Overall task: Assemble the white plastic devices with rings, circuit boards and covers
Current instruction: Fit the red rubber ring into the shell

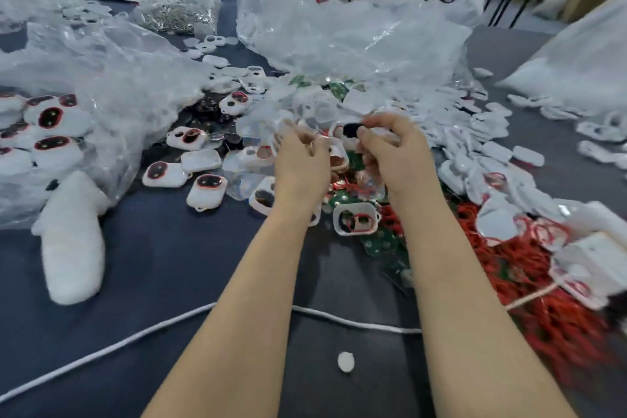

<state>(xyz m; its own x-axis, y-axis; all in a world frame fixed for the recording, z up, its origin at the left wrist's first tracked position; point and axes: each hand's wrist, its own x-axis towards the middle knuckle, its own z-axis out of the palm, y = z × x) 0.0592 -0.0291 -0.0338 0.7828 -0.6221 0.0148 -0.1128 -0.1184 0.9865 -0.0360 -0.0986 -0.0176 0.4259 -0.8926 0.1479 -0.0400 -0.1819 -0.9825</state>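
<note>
Casing met its insert
Over the middle of the surface [169, 265] the left hand [300, 159] gripped a white casing [341, 159]; the right hand [393, 149] pinched a small black part [352, 129] beside it, seemingly to seat it

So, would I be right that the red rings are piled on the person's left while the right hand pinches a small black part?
Not quite: the head view shows the red rings piled on the person's right, not the left. The rest holds: the right hand does pinch a small black part.
</note>
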